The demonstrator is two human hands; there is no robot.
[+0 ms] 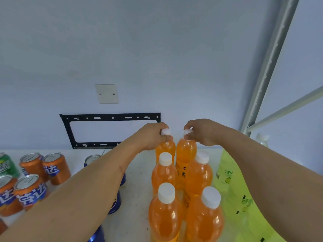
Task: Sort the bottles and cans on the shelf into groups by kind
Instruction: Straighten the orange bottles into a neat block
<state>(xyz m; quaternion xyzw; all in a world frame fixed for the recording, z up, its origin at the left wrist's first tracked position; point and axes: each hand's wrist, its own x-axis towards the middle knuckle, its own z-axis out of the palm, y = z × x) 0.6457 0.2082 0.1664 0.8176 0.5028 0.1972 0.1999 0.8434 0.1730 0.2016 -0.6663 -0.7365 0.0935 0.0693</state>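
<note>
We saw both hands reaching to the back of the white shelf, each on a bottle cap. The left hand had its fingers curled round the white cap of the back-left orange bottle, thumb under the cap at the neck. The right hand pinched the white cap of the back-right orange bottle the same way, thumb in front, fingers over the top. Those two bottles stood upright, just beside each other, at the rear of a two-wide block of orange bottles: behind the middle-left orange bottle and middle-right orange bottle, with the front-left orange bottle and front-right orange bottle nearest us, all white-capped and close together. Right of that block stood yellow-green bottles, partly hidden by the right forearm; a clear bottle showed behind them, blurred. Left on the shelf we noted orange cans grouped upright, one green can at the far left edge, and blue cans mostly hidden under the left forearm. On the wall behind were a black metal bracket and a blank wall plate; a grey shelf upright ran up at right.
</note>
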